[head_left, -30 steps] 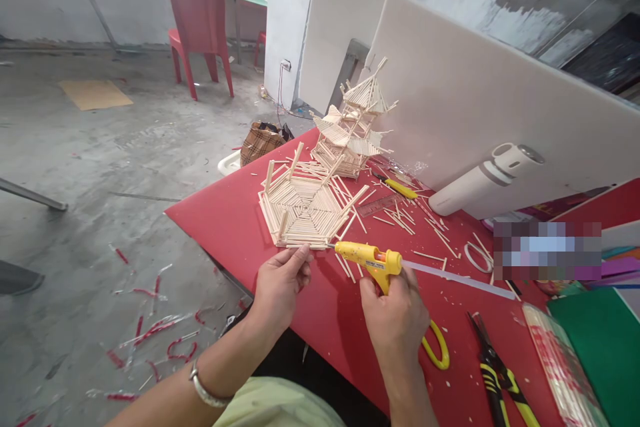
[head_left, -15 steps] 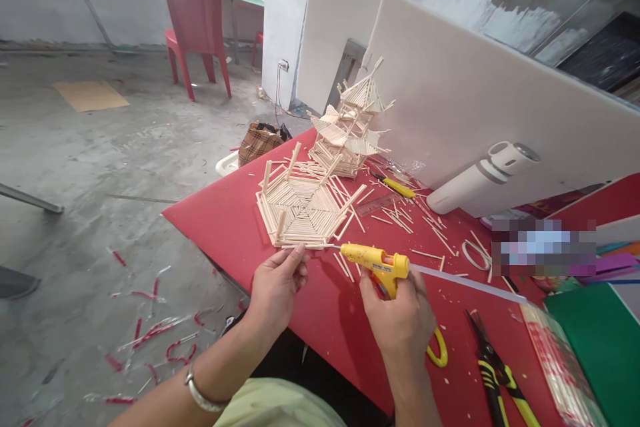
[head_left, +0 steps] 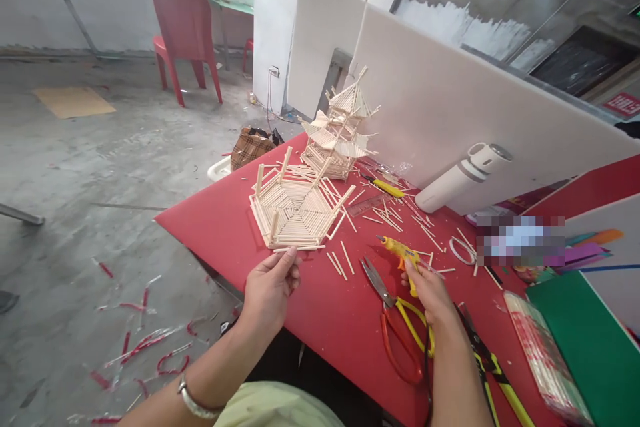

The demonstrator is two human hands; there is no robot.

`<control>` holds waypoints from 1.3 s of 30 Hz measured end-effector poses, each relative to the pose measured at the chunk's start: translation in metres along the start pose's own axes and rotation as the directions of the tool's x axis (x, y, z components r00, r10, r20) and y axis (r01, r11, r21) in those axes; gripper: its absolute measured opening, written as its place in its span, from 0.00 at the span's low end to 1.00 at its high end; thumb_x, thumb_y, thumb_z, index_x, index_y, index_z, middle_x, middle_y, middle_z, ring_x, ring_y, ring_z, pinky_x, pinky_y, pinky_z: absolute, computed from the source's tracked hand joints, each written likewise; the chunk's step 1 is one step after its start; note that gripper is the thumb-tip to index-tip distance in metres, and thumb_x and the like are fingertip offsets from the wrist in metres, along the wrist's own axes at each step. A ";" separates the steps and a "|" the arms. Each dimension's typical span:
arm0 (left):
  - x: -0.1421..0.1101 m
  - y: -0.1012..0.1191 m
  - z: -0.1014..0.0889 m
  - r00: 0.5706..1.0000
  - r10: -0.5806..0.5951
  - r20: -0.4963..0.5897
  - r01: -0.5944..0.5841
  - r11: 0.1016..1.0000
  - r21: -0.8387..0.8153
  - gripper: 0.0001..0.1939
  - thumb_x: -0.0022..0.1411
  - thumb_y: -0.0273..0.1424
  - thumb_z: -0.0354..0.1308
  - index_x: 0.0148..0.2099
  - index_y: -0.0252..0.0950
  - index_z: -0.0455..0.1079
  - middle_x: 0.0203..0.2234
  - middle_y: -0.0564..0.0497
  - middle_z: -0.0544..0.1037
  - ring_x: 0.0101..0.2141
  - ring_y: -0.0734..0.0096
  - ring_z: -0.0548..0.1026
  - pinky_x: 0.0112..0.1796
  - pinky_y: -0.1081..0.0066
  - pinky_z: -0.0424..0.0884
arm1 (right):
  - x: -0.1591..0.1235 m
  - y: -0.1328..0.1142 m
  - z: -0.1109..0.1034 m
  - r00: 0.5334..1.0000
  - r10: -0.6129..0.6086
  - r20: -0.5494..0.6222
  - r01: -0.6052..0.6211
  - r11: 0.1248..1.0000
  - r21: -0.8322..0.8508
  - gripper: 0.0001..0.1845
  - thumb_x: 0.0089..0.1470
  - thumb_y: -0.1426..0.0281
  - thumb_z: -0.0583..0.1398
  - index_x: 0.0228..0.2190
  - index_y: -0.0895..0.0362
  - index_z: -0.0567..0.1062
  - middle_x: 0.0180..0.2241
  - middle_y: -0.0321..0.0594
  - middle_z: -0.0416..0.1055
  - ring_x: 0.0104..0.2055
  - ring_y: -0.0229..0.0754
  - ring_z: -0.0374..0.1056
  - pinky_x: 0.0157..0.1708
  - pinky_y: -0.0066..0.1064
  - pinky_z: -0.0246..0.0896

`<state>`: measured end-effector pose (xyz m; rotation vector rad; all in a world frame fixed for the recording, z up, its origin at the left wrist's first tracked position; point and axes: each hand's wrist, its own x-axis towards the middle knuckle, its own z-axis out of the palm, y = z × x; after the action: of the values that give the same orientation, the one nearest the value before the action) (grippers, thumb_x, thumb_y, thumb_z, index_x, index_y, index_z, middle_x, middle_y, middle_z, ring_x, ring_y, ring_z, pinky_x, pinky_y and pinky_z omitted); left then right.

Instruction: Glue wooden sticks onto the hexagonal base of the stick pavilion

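My left hand (head_left: 274, 273) pinches a thin wooden stick (head_left: 311, 248) by its left end, level and close to the near edge of an octagonal stick base (head_left: 295, 211). Short upright posts rise around that base. In my right hand (head_left: 425, 287) is a yellow hot glue gun (head_left: 400, 250), its nozzle pointing left over the table. Scissors (head_left: 387, 300) with one red and one yellow handle lie just left of my right wrist. Behind the base stands a tiered stick pagoda (head_left: 340, 137).
Loose sticks, a yellow utility knife (head_left: 389, 187) and a white bottle (head_left: 463, 177) are spread over the red table (head_left: 210, 213). Pliers (head_left: 483, 353), a stick pack (head_left: 543, 357) and a green board (head_left: 583, 340) lie at the right. A pale panel (head_left: 425, 80) borders the back.
My right hand has moved the glue gun right, away from the stick and down toward the table, uncovering the scissors. My left hand keeps holding the stick near the base.
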<state>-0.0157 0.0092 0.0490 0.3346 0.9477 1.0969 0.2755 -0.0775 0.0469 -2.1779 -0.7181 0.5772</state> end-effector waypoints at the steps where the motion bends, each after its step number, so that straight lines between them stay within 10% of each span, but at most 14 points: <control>1: 0.000 0.000 0.000 1.000 0.002 0.000 -0.002 1.000 -0.005 0.20 0.37 0.39 0.76 0.25 0.31 0.74 0.20 0.52 0.74 0.19 0.81 0.65 0.19 0.78 0.60 | 0.001 0.000 -0.006 1.000 0.003 -0.027 -0.004 0.999 -0.042 0.26 0.45 0.46 0.60 0.22 0.58 0.75 0.23 0.47 0.73 0.26 0.46 0.70 0.25 0.34 0.60; 7: 0.000 -0.004 -0.003 1.000 0.004 -0.002 -0.004 1.000 -0.014 0.19 0.38 0.39 0.76 0.25 0.31 0.74 0.19 0.52 0.74 0.18 0.81 0.65 0.19 0.78 0.59 | -0.048 -0.044 0.003 0.867 -0.336 -0.367 0.154 0.883 -0.444 0.19 0.53 0.52 0.58 0.28 0.53 0.80 0.28 0.47 0.75 0.27 0.47 0.65 0.25 0.37 0.52; 9: 0.000 -0.005 -0.004 1.000 0.005 -0.004 -0.005 1.000 -0.011 0.18 0.39 0.39 0.75 0.25 0.31 0.74 0.18 0.53 0.74 0.18 0.81 0.65 0.19 0.78 0.59 | -0.076 -0.062 0.034 0.950 -0.297 -0.093 0.284 0.950 -0.128 0.19 0.53 0.52 0.60 0.26 0.54 0.80 0.24 0.43 0.74 0.27 0.44 0.66 0.28 0.34 0.57; 12: -0.001 -0.004 -0.004 0.999 0.032 -0.014 -0.032 0.999 -0.014 0.18 0.39 0.38 0.76 0.25 0.31 0.74 0.18 0.53 0.74 0.18 0.82 0.65 0.19 0.78 0.59 | -0.108 -0.078 0.093 0.939 -0.189 0.288 0.049 0.901 0.432 0.21 0.46 0.51 0.66 0.27 0.58 0.78 0.20 0.35 0.68 0.20 0.34 0.57 0.20 0.26 0.51; 17: -0.003 -0.003 -0.002 0.998 0.067 -0.011 -0.066 0.998 0.003 0.19 0.40 0.39 0.75 0.24 0.31 0.73 0.16 0.55 0.72 0.16 0.83 0.64 0.18 0.78 0.58 | -0.122 -0.087 0.152 0.913 -0.034 0.406 -0.288 0.651 0.703 0.23 0.40 0.55 0.72 0.32 0.59 0.76 0.18 0.27 0.64 0.17 0.27 0.50 0.15 0.20 0.43; 24: 0.000 -0.005 -0.003 0.998 0.046 0.037 -0.047 0.999 0.025 0.20 0.43 0.42 0.73 0.25 0.33 0.70 0.13 0.58 0.66 0.14 0.78 0.64 0.15 0.77 0.60 | -0.122 -0.103 0.164 0.865 -0.073 0.496 -0.406 0.479 0.778 0.17 0.42 0.60 0.71 0.27 0.59 0.74 0.16 0.28 0.64 0.16 0.28 0.52 0.14 0.20 0.44; 39: -0.001 0.001 0.005 0.999 0.037 0.020 -0.038 0.997 0.064 0.20 0.42 0.43 0.73 0.23 0.33 0.71 0.12 0.57 0.67 0.14 0.79 0.64 0.15 0.77 0.62 | -0.118 -0.107 0.171 0.872 -0.022 0.489 -0.436 0.417 0.797 0.18 0.41 0.61 0.72 0.26 0.58 0.72 0.16 0.27 0.64 0.16 0.28 0.54 0.14 0.20 0.45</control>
<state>-0.0129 0.0097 0.0534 0.4161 0.9644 1.0975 0.0530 -0.0062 0.0458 -1.0859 -0.1900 1.2771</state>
